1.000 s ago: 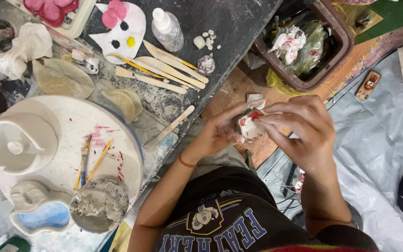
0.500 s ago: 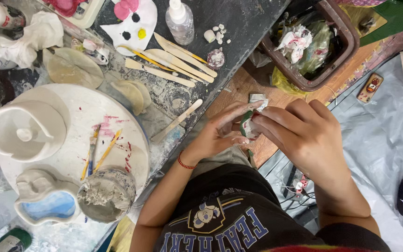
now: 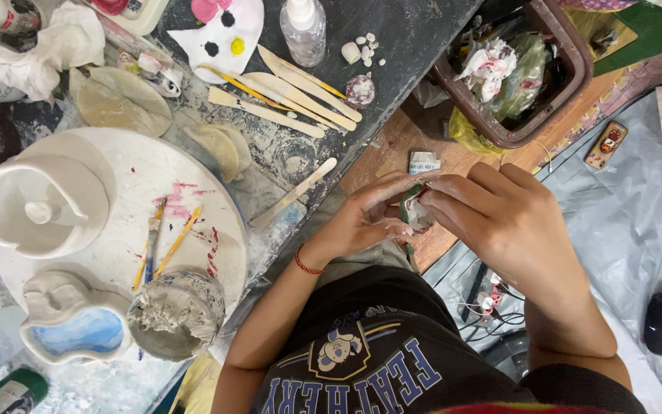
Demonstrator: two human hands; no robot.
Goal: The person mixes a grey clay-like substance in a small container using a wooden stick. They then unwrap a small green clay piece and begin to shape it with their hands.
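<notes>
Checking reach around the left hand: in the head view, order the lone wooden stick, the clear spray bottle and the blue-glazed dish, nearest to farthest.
From the left hand:
1. Lone wooden stick, just off the hand, on the bench edge.
2. Clear spray bottle, at the top of the view, on the dark bench.
3. Blue-glazed dish, lower left, by the white round board.

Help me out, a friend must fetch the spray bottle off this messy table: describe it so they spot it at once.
Start at the big white round board on the dark table, then look up to the far edge. The spray bottle stands just right of the white cat-face piece, above the wooden modelling sticks. It alone is clear plastic with a white top.
</notes>
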